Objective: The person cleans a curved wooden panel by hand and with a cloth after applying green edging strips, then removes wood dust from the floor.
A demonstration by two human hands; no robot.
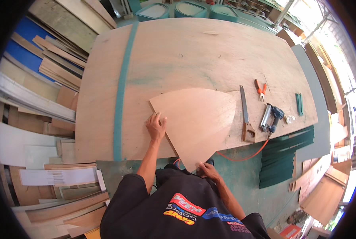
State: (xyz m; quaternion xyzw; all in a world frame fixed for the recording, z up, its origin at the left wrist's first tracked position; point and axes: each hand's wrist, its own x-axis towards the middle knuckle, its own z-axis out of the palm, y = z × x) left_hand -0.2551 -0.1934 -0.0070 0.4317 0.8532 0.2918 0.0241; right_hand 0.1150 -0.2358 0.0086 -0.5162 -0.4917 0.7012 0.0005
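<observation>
A plywood panel [198,119] with straight left and near sides and a curved far edge lies on the large plywood worktop [170,51]. Its near corner juts past the worktop's front edge, toward my body. My left hand [156,126] is closed on the panel's left edge, fingers curled over it. Down at the near corner, my right hand [208,171] pinches the panel's edge, its fingers partly hidden. To the right of the panel lie a handsaw [245,113], orange-handled pliers [260,90] and a dark nail gun [272,117].
A teal strip [125,87] crosses the worktop's left part. An orange air hose [241,159] hangs from the nail gun past the front edge. Dark green strips [279,159] are stacked at the right. Boards [58,59] crowd the left, and teal tubs [190,9] stand beyond.
</observation>
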